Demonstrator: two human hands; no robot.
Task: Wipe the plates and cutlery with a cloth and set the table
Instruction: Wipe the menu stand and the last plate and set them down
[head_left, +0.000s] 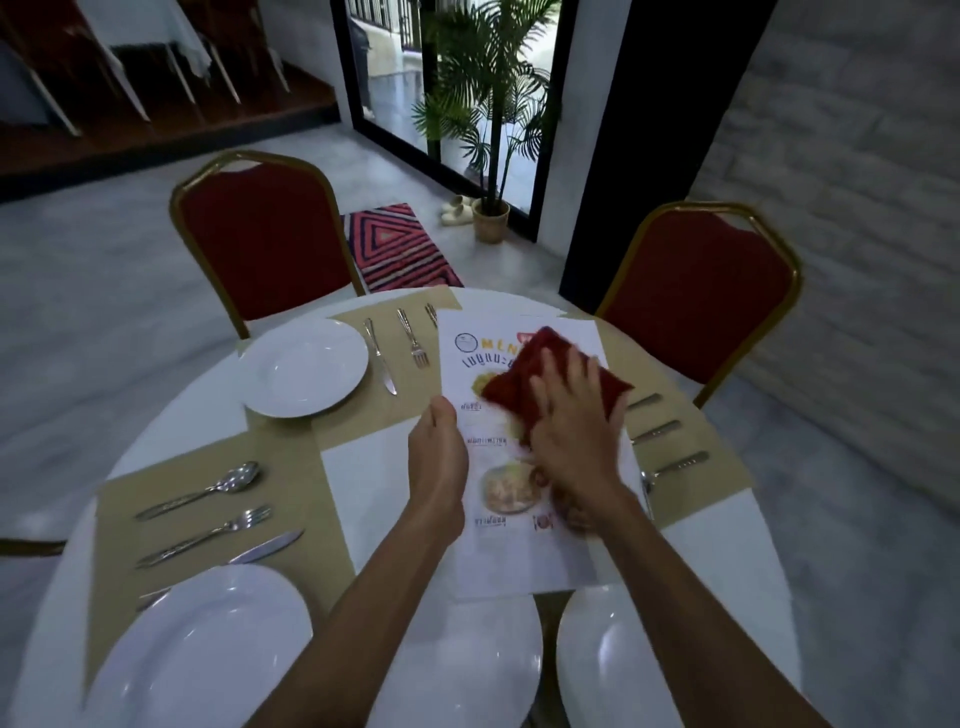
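A white printed menu sheet (498, 551) is held above the middle of the round table. My left hand (439, 462) grips its left edge. My right hand (576, 421) presses a dark red cloth (540, 374) flat against the sheet's upper part. White plates lie at the far left (304, 366), the near left (202, 649) and the near right (618, 670). A spoon (208, 491), fork (213, 532) and knife (249, 551) lie on the left tan placemat (291, 499). A knife (379, 356) and fork (413, 338) lie beside the far plate.
Two red chairs with gold frames stand at the far side of the table, one at the left (262, 234) and one at the right (696, 296). Cutlery handles (657, 431) show on the right placemat. A potted palm (491, 208) and striped rug (400, 249) are on the floor beyond.
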